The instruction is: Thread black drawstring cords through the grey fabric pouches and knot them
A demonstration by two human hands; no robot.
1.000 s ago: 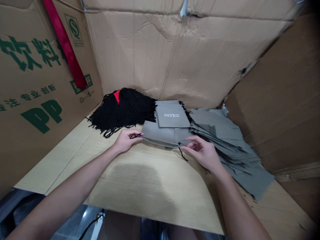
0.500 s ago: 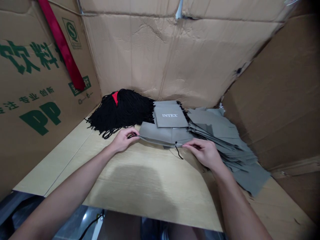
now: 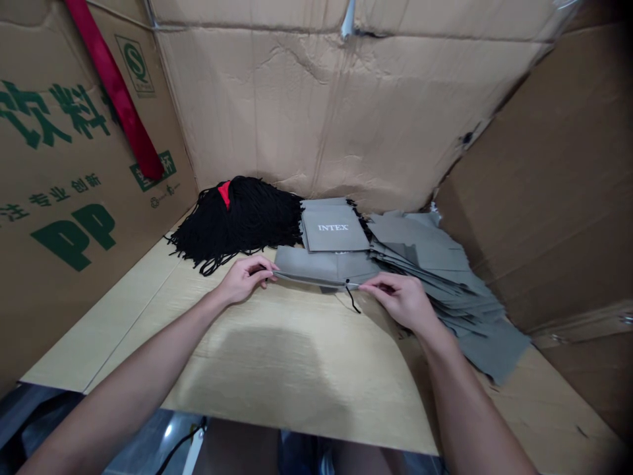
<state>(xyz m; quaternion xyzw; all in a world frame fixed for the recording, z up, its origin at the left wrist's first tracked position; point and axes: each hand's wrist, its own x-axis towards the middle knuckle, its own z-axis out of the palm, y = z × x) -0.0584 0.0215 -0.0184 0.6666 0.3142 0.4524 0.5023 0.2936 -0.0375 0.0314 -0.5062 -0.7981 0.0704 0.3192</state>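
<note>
A grey pouch [image 3: 311, 265] lies crosswise between my hands, its near edge toward me. My left hand [image 3: 248, 277] pinches the pouch's left corner. At the right end of that edge, my right hand [image 3: 395, 295] is closed in a pinch on the pouch. A short black cord [image 3: 353, 300] hangs from the edge near my right fingertips. Just behind lies a stack of grey pouches [image 3: 334, 227] with white INTEX lettering on top.
A heap of black cords [image 3: 242, 214] with a red piece sits at the back left. Many flat grey pieces [image 3: 445, 270] spread over the right of the wooden table [image 3: 277, 369]. Cardboard walls [image 3: 277, 105] enclose the back and sides; a red ribbon [image 3: 119, 92] hangs left.
The black cord that showed at my left fingertips is no longer visible there, and those fingers have shifted slightly. The whole view has moved a little; my right hand keeps its pinch.
</note>
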